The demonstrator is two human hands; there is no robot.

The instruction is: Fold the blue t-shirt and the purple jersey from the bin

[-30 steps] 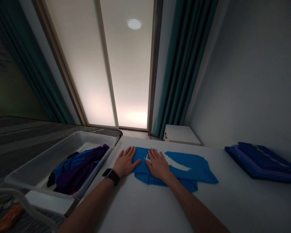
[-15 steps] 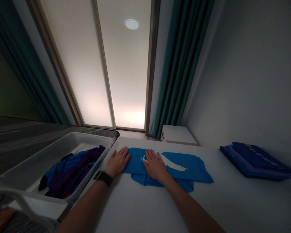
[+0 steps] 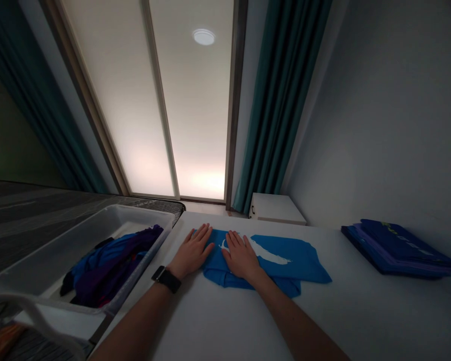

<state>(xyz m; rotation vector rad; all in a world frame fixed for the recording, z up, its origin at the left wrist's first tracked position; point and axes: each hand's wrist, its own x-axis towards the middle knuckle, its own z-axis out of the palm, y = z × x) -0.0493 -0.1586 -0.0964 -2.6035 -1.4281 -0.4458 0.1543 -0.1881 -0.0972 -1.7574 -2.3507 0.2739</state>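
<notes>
A bright blue shirt [image 3: 285,260] with a white streak print lies partly folded on the white table [image 3: 240,326]. My left hand [image 3: 193,253], with a dark watch on its wrist, rests flat and open on the shirt's left end. My right hand [image 3: 240,256] lies flat and open on the shirt just right of it, fingers spread. Neither hand grips the cloth.
A white plastic bin [image 3: 45,265] at the left holds several blue and purple garments [image 3: 113,263]. A stack of folded dark blue and purple clothes [image 3: 398,246] sits at the table's right. A small white cabinet [image 3: 276,208], teal curtains and a bright window stand beyond.
My left hand slid right, back onto the shirt's left end, closer to my right hand. My right hand stayed in place.
</notes>
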